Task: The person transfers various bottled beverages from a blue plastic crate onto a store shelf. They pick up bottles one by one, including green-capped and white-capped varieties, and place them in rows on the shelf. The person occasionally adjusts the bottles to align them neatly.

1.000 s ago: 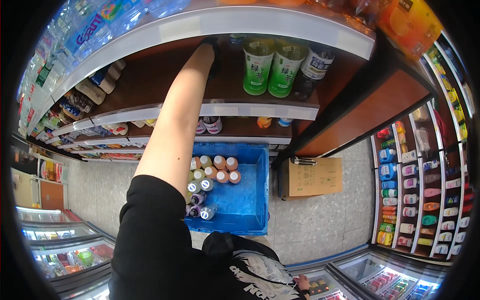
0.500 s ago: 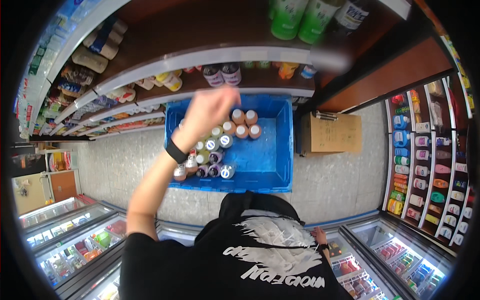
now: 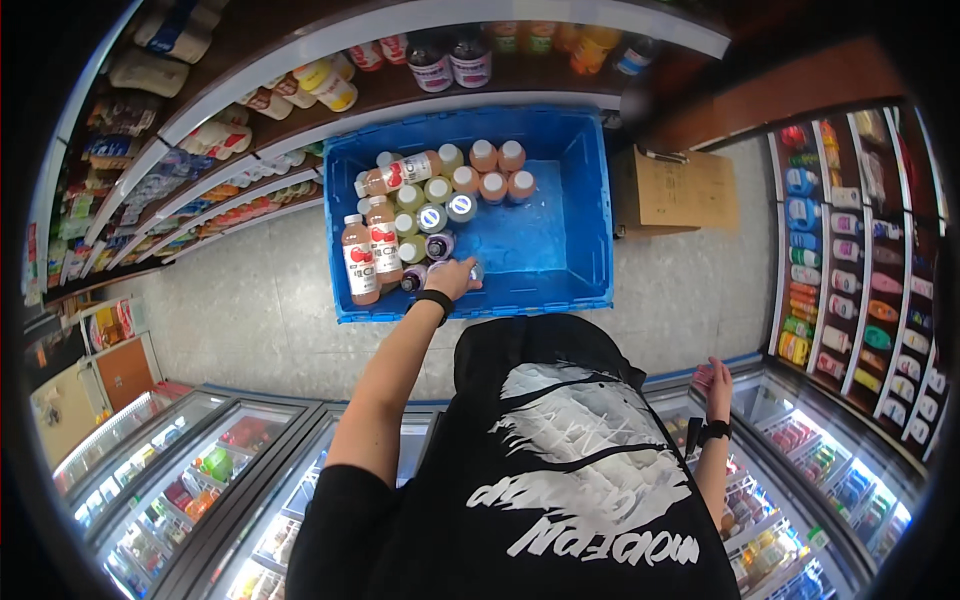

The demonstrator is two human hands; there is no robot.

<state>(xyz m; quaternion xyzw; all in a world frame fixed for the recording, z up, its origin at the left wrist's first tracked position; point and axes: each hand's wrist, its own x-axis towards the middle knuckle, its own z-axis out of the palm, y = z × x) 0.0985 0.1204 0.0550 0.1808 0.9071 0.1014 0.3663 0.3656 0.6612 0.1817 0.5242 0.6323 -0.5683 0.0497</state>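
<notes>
A blue plastic crate (image 3: 588,250) stands on the floor in front of me, partly filled with drink bottles. My left hand (image 3: 452,279) reaches into its near side, fingers closed around the top of a clear bottle (image 3: 477,271). Beside that hand are dark-purple-capped bottles (image 3: 439,246). Two pink bottles with cherry labels (image 3: 361,262) lean at the crate's left, and a similar pink bottle (image 3: 405,172) lies across others at the back left. White-capped upright bottles (image 3: 483,155) fill the middle and back. My right hand (image 3: 714,388) hangs out to the right, fingers apart, holding nothing.
A brown cardboard box (image 3: 685,190) stands right of the crate. Shelves with bottles (image 3: 470,65) rise beyond the crate and along the left. Another stocked shelf (image 3: 845,285) stands far right. Glass-topped coolers (image 3: 190,480) lie close behind me on both sides.
My left hand has come down and nearer, from above the crate's far edge to the clear bottle at its near side. My right hand has swung outward. The view has shifted.
</notes>
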